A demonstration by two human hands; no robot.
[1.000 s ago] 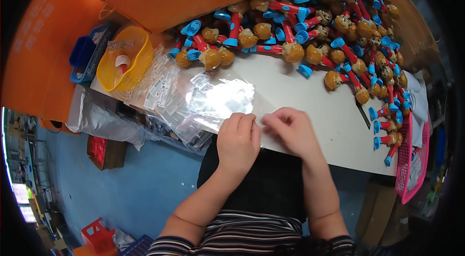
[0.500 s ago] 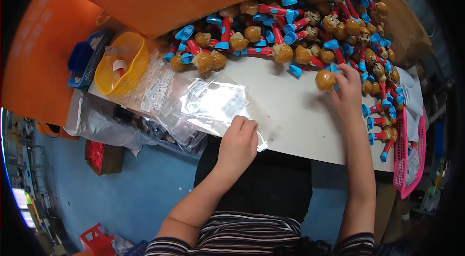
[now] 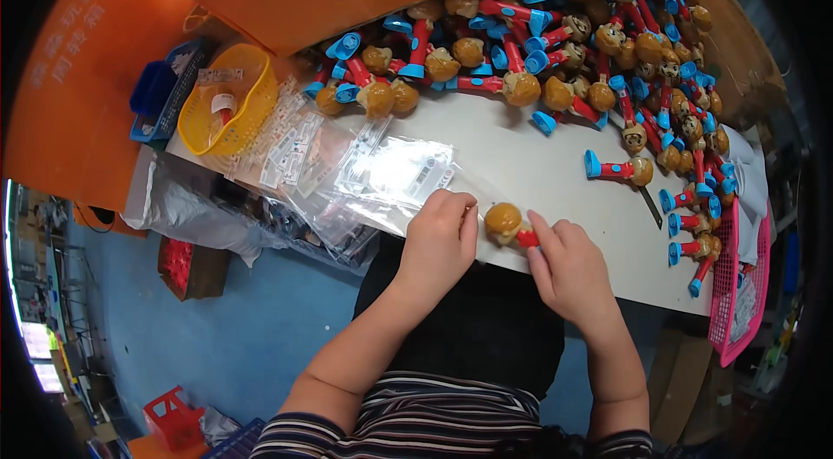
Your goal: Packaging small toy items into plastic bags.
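Clearly, from the head view, we have a small plastic toy figure with a round tan-brown head and red stem (image 3: 510, 225) at the near edge of the long white tabletop (image 3: 521, 155), just in front of our body. We judge it light, rigid and smooth, a hard moulded piece that tolerates a firm pinch; the narrow stem looks the surest place to take it, since the rounded head could roll between fingers.

Our right hand (image 3: 568, 272) is closed on that stem, index finger laid along it and thumb under, the head poking out toward our left hand (image 3: 440, 238). Our left hand is curled loosely, fingertips pressing the near corner of a flat clear plastic bag (image 3: 395, 177) against the tabletop; that film we judge slippery and limp.

Beyond the toy, across the tabletop, lies a big heap of matching figures with blue bases (image 3: 607, 51). Left of the bags sits a yellow plastic basket (image 3: 227, 103).
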